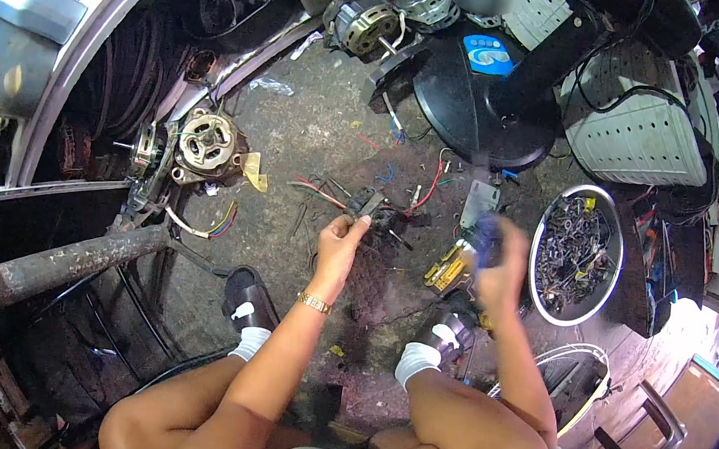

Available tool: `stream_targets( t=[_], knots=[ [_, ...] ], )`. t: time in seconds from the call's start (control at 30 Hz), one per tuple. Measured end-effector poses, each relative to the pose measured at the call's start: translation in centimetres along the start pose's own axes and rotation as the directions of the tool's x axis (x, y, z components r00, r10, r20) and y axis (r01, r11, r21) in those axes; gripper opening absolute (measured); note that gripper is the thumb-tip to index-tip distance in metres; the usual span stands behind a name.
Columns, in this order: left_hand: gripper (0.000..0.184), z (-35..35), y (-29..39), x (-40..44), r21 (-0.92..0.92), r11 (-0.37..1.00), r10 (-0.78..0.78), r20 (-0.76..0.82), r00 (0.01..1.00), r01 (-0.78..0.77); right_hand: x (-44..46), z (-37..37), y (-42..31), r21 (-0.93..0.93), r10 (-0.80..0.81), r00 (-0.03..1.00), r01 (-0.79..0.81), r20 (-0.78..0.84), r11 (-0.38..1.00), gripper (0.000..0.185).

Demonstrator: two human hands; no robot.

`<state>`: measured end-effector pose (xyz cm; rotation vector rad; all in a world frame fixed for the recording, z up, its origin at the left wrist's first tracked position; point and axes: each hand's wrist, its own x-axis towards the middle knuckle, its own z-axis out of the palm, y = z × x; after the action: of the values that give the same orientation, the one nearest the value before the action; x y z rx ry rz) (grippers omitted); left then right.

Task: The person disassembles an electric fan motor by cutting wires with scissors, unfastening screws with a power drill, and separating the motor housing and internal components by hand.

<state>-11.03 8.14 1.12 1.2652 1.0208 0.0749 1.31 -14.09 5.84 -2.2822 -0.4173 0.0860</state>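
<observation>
My left hand point(340, 245) is closed around a small flat grey metal piece point(371, 203) above the dark-stained floor. Beside it lie a red wire point(425, 199), a dark rod-like tool point(400, 240) and some small dark parts. My right hand point(502, 266), blurred by motion, is closed on a dark blue object point(486, 239) whose shape is smeared. Just left of that hand, yellow-handled tools point(445, 269) lie on the floor, and a grey flat plate point(479, 204) is behind them.
A metal bowl point(535, 295) of small hardware stands at the right. Motors point(208, 146) point(360, 23) sit at left and back. A round black base point(460, 115) and perforated white baskets point(639, 139) are behind. A thick pipe point(73, 259) lies left.
</observation>
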Motion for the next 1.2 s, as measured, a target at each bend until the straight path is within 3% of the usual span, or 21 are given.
stream_targets(
  t=[0.03,0.07,0.13,0.17,0.2,0.27,0.33,0.4,0.43,0.5,0.53,0.57,0.6,0.67,0.73,0.77,0.83,1.0,1.07,1.13,1.2],
  knots=[
    [0.015,0.2,-0.2,0.0,-0.009,0.997,0.073,-0.034,0.997,-0.073,0.8,-3.0,-0.4,-0.001,0.226,0.974,-0.226,-0.014,0.974,0.071],
    [0.015,0.5,-0.3,-0.3,-0.012,0.997,0.069,-0.03,0.997,-0.07,1.0,-4.7,3.3,-0.174,0.038,0.981,-0.072,-0.191,0.982,0.071],
    [0.013,1.3,-0.7,-1.3,-0.277,0.956,0.042,-0.18,0.983,-0.092,1.0,-8.4,9.6,-0.39,-0.077,0.945,-0.056,-0.317,0.919,0.067],
    [0.012,1.6,-1.4,-1.9,-0.499,0.864,-0.006,-0.134,0.991,-0.063,0.5,-9.8,12.1,-0.419,0.021,0.942,-0.169,-0.334,0.892,0.066],
    [0.012,1.6,-1.9,-2.3,-0.503,0.863,-0.011,-0.133,0.991,-0.058,-0.3,-10.8,14.2,-0.443,0.117,0.928,-0.277,-0.354,0.852,0.066],
    [0.015,1.6,-2.8,-2.7,-0.797,0.603,-0.157,-0.132,0.979,-0.011,-1.9,-12.0,18.6,-0.484,0.136,0.932,-0.295,-0.336,0.824,0.064],
    [0.016,0.6,-3.0,-2.8,-0.822,0.565,-0.186,-0.048,0.981,0.067,-2.5,-12.2,19.6,-0.517,0.161,0.934,-0.314,-0.32,0.796,0.062],
    [0.018,-0.1,-4.1,-2.7,-0.862,0.476,-0.228,0.072,0.971,0.176,-2.2,-12.4,17.7,-0.638,0.01,0.922,-0.276,-0.388,0.719,0.054],
    [0.018,0.1,-3.7,-3.1,-0.825,0.543,-0.21,0.046,0.977,0.156,-1.4,-11.7,13.6,-0.631,-0.025,0.912,-0.263,-0.409,0.73,0.046],
    [0.019,0.6,-2.8,-4.4,-0.822,0.544,-0.21,0.062,0.976,0.17,-0.7,-9.4,11.2,-0.661,-0.153,0.939,-0.095,-0.307,0.744,0.047],
    [0.02,0.8,-2.4,-5.0,-0.819,0.545,-0.214,0.071,0.974,0.18,-0.7,-7.1,7.8,-0.324,-0.022,0.966,-0.065,-0.258,0.944,0.041],
    [0.016,1.1,-2.1,-5.2,-0.821,0.555,-0.154,0.059,0.986,0.136,-0.9,-4.3,7.4,-0.278,-0.17,0.98,0.135,-0.104,0.951,0.041],
    [0.016,1.2,-1.4,-5.3,-0.82,0.555,-0.158,0.06,0.986,0.139,-0.3,-2.5,2.1,-0.227,-0.093,0.986,0.123,0.139,0.966,0.042],
    [0.01,1.4,0.1,-5.3,-0.629,0.777,-0.073,-0.085,0.994,0.003,0.0,1.8,-1.7,-0.105,-0.228,0.875,0.299,0.427,0.949,0.06],
    [0.008,0.8,0.9,-4.9,-0.542,0.834,0.027,-0.144,0.989,-0.101,0.8,6.1,-3.4,0.052,-0.434,0.748,0.475,0.502,0.879,0.066],
    [0.009,0.1,0.8,-4.8,-0.45,0.881,0.072,-0.176,0.982,-0.145,1.0,7.4,-3.8,0.056,-0.438,0.748,0.477,0.498,0.877,0.066],
    [0.012,-1.0,0.4,-3.9,-0.319,0.918,0.167,-0.228,0.959,-0.236,1.5,9.3,-3.9,0.061,-0.564,0.598,0.654,0.569,0.754,0.064],
    [0.014,-2.7,-0.4,-2.1,-0.316,0.91,0.211,-0.206,0.956,-0.269,2.3,11.1,-2.1,-0.013,-0.42,0.614,0.574,0.669,0.818,0.054],
    [0.014,-2.9,-0.7,-1.8,-0.366,0.908,0.147,-0.177,0.973,-0.204,2.6,11.0,-2.1,-0.001,-0.42,0.68,0.526,0.602,0.851,0.051],
    [0.016,-3.0,-1.0,-1.3,-0.566,0.814,0.064,-0.139,0.988,-0.132,2.8,10.5,-2.5,0.024,-0.403,0.662,0.504,0.632,0.864,0.049],
    [0.019,-3.9,-1.6,-0.8,-0.595,0.798,0.05,-0.092,0.995,-0.095,2.4,9.9,-3.5,0.035,-0.355,0.697,0.428,0.623,0.903,0.052]
  ],
)
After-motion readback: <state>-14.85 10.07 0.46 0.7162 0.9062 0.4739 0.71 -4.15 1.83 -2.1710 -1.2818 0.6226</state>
